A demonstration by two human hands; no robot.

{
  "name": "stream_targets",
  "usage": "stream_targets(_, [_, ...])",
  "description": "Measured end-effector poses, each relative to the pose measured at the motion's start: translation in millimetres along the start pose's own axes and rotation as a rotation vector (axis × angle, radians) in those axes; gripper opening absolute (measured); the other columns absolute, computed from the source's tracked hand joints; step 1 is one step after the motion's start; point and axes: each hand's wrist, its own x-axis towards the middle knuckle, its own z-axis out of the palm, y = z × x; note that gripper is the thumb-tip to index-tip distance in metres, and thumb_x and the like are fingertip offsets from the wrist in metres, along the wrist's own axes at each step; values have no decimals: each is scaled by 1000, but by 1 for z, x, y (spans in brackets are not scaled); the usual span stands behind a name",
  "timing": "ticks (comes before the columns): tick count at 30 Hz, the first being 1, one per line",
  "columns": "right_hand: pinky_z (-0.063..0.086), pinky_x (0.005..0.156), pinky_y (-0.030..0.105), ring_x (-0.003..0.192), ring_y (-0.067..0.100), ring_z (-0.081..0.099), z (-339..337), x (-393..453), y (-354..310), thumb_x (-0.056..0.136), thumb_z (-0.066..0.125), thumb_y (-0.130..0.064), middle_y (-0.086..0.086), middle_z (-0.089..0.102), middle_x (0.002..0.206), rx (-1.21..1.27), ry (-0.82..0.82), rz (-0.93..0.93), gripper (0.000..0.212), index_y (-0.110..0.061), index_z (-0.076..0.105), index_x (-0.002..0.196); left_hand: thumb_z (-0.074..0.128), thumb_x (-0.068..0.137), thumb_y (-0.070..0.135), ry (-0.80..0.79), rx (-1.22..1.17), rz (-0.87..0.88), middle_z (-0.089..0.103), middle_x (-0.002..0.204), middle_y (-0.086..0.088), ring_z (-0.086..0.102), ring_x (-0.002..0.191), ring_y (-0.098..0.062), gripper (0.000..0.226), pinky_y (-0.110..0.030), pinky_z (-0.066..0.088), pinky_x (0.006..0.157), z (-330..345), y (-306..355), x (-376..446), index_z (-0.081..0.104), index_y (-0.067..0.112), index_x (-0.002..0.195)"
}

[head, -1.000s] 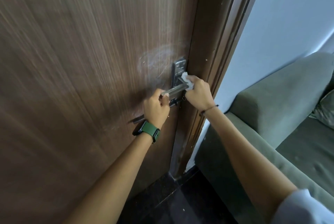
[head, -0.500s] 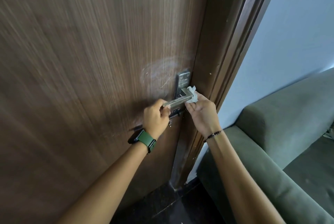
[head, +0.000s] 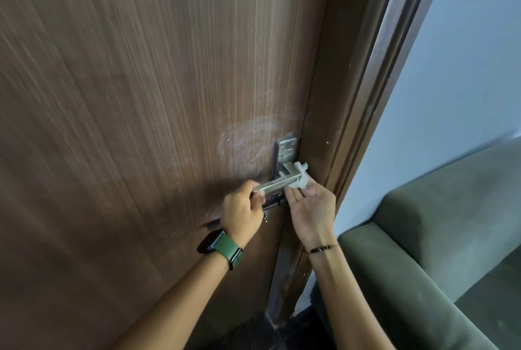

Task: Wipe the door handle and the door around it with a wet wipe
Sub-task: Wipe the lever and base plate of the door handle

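The metal handle (head: 277, 181) lies nearly level near the door's (head: 141, 124) right edge, its free end pointing left. The left hand (head: 242, 210) grips that free end. The right hand (head: 311, 208) pinches a crumpled white wipe (head: 300, 180) against the handle's pivot end.

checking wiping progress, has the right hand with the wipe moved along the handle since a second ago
Yes. The right hand and wet wipe went from above the door handle to under its pivot end, lower against the lock plate.
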Motion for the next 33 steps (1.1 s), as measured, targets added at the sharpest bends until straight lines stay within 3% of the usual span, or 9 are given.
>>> stream_targets(2, [44, 99, 39, 105, 29, 60, 1, -5, 6, 62, 44, -2, 17, 66, 108, 267, 114, 72, 29, -1, 64, 84, 54, 85, 7, -20, -8, -6, 72, 76, -10, 67, 68, -30, 10, -43, 54, 63, -3, -2, 0, 63, 8, 88])
stream_targets(4, [44, 99, 41, 107, 34, 58, 3, -5, 10, 71, 45, -4, 23, 59, 118, 438, 221, 163, 44, 6, 53, 112, 54, 85, 9, -25, 1, -7, 72, 76, -11, 67, 68, -31, 10, -43, 54, 62, -4, -3, 0, 63, 9, 89])
stream_targets(8, [43, 102, 43, 108, 38, 57, 16, 4, 8, 89, 48, -15, 27, 56, 108, 614, 338, 228, 52, 0, 32, 136, 54, 85, 10, -41, 23, -41, 73, 75, -8, 67, 68, -30, 11, -42, 54, 63, -6, 0, -1, 64, 10, 90])
stream_targets(14, [44, 100, 41, 109, 36, 58, 17, 11, 10, 88, 53, -24, 25, 55, 121, 735, 326, 229, 55, 0, 36, 134, 52, 87, 14, -63, 85, -36, 74, 80, -7, 67, 74, -30, 13, -41, 53, 66, -8, 1, 1, 63, 10, 93])
stream_targets(18, [50, 84, 41, 96, 34, 61, 26, 13, 15, 90, 50, -25, 24, 55, 116, 776, 387, 193, 50, -2, 36, 133, 53, 87, 16, -58, 102, -31, 72, 76, -11, 66, 74, -32, 14, -41, 51, 66, -8, 3, 0, 63, 9, 94])
stream_targets(21, [44, 99, 46, 113, 38, 55, 19, 7, 15, 89, 51, -27, 26, 51, 126, 835, 359, 189, 54, 1, 37, 133, 52, 88, 18, -61, 121, -45, 72, 78, -13, 65, 76, -34, 16, -43, 50, 68, -8, 4, -1, 63, 9, 95])
stream_targets(28, [38, 106, 39, 113, 29, 55, 30, 17, 22, 90, 48, -27, 17, 58, 117, 704, 458, 109, 40, -3, 51, 121, 51, 89, 20, -106, 132, -80, 72, 80, -15, 65, 80, -35, 19, -43, 50, 71, -11, 4, 0, 62, 9, 100])
stream_targets(31, [53, 75, 25, 78, 17, 64, 18, 10, 25, 91, 43, -12, 7, 60, 88, 453, 484, -41, 18, -5, 59, 92, 50, 89, 20, -109, 110, -109, 72, 81, -13, 65, 79, -34, 17, -43, 50, 71, -11, 3, 0, 62, 10, 96])
stream_targets(33, [53, 57, 18, 67, 11, 66, 5, 4, 18, 87, 46, -3, 2, 65, 80, 163, 534, -199, 22, -10, 65, 80, 49, 89, 20, -107, 97, -122, 72, 81, -12, 65, 78, -32, 17, -43, 51, 71, -9, 3, -2, 62, 11, 96])
